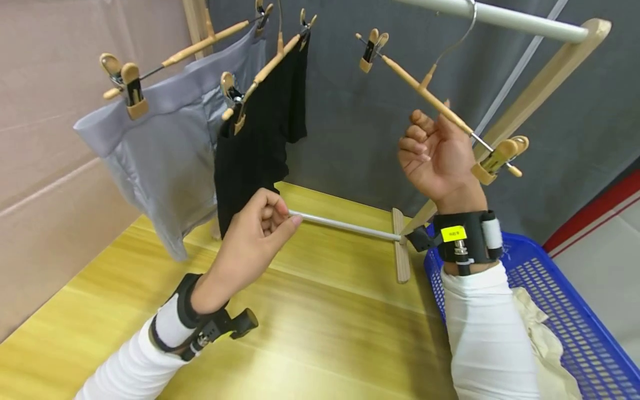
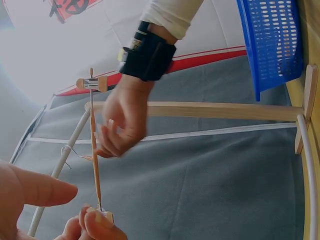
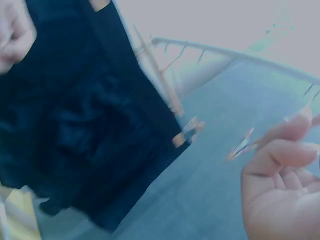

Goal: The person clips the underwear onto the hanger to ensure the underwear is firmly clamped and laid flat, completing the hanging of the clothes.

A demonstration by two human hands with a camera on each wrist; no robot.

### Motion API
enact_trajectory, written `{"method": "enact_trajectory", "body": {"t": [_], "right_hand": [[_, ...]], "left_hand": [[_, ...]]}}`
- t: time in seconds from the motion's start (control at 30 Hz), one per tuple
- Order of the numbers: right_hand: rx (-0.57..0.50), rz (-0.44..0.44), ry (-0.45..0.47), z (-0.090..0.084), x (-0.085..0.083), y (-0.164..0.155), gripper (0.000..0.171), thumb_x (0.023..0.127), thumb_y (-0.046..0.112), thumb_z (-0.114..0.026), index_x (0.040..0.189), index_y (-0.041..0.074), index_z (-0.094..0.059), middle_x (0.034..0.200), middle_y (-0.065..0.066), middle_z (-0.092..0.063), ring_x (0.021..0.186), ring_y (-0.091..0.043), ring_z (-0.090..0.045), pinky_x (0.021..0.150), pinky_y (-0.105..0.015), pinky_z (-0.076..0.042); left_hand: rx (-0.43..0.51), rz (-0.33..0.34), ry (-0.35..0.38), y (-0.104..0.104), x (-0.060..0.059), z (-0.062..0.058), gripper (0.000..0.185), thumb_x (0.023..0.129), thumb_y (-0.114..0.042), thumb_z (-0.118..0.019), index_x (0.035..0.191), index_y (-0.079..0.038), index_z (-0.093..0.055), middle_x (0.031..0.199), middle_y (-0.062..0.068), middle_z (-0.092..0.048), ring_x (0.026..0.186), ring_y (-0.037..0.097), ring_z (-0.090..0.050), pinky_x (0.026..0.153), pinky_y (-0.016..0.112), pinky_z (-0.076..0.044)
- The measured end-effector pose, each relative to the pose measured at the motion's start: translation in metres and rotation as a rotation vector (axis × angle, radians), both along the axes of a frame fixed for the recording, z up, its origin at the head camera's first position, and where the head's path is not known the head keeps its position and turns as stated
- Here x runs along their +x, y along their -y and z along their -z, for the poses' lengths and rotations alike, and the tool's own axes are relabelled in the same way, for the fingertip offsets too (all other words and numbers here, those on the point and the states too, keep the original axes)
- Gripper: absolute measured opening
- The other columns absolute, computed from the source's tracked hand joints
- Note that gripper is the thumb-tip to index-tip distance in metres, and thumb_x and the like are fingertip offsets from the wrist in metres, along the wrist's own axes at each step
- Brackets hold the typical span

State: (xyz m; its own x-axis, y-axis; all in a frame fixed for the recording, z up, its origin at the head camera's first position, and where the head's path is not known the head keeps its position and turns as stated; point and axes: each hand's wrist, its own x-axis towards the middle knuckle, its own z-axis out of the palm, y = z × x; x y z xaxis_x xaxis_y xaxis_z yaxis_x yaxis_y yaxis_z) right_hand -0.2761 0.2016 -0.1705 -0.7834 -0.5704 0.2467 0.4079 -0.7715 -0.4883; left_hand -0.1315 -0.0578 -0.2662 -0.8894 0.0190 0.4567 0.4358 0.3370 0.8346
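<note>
My left hand [image 1: 257,236] hovers in front of the black shorts [image 1: 255,133], its fingers loosely curled and holding nothing. The shorts hang by their waistband from a clip hanger [image 1: 276,58]. My right hand [image 1: 440,150] is raised just behind the bar of an unloaded clip hanger [image 1: 425,94], palm up and fingers loosely bent. In the left wrist view, that right hand [image 2: 125,117] overlaps the hanger bar [image 2: 95,150]. The right wrist view is blurred; it shows the shorts [image 3: 90,115] close by and my right hand [image 3: 285,185] near the lower right corner.
Grey shorts [image 1: 160,139] hang from another clip hanger at the left. The rack has a white top rail [image 1: 505,22], wooden legs and a thin lower bar [image 1: 345,225]. A blue basket [image 1: 575,311] holding cream cloth [image 1: 542,339] stands right, by the wooden table [image 1: 300,333].
</note>
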Motion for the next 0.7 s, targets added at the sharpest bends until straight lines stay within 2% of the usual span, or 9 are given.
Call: {"method": "enact_trajectory", "body": {"t": [0.13,0.23,0.47,0.7], "right_hand": [[-0.035,-0.127,-0.065,-0.013,0.005,-0.004,0.061,0.099,0.046,-0.044,0.092,-0.013,-0.056,0.064,-0.015,-0.046,0.050,-0.022,-0.038,0.046,-0.027,-0.030],[-0.039,-0.194,-0.102,-0.017,0.006,-0.006,0.059,0.100,0.045,-0.043,0.093,-0.013,-0.054,0.063,-0.014,-0.045,0.049,-0.021,-0.038,0.046,-0.026,-0.026],[-0.006,-0.162,-0.129,-0.021,0.009,-0.007,0.041,0.103,0.027,-0.043,0.090,-0.011,-0.052,0.056,-0.007,-0.040,0.042,-0.015,-0.031,0.042,-0.021,-0.022],[-0.002,-0.154,-0.010,-0.035,0.014,0.002,0.034,0.102,0.018,-0.042,0.083,-0.009,-0.050,0.050,-0.004,-0.031,0.039,-0.012,-0.021,0.039,-0.023,-0.017]], "left_hand": [[0.011,0.017,0.010,-0.003,0.001,0.000,0.022,0.094,-0.020,-0.064,0.099,-0.007,-0.047,0.075,0.005,-0.057,0.064,0.019,-0.050,0.056,0.028,-0.039],[0.020,0.052,0.029,-0.008,0.003,0.000,0.022,0.094,-0.020,-0.064,0.100,-0.007,-0.048,0.076,0.004,-0.057,0.066,0.019,-0.049,0.057,0.028,-0.039],[0.031,0.128,0.045,-0.021,0.005,0.003,0.020,0.092,-0.019,-0.066,0.099,-0.008,-0.050,0.077,0.004,-0.055,0.067,0.019,-0.050,0.058,0.027,-0.041],[0.024,0.141,0.041,-0.025,0.006,0.006,0.016,0.092,-0.016,-0.066,0.095,-0.008,-0.053,0.077,0.003,-0.057,0.066,0.017,-0.051,0.058,0.026,-0.042]]}}
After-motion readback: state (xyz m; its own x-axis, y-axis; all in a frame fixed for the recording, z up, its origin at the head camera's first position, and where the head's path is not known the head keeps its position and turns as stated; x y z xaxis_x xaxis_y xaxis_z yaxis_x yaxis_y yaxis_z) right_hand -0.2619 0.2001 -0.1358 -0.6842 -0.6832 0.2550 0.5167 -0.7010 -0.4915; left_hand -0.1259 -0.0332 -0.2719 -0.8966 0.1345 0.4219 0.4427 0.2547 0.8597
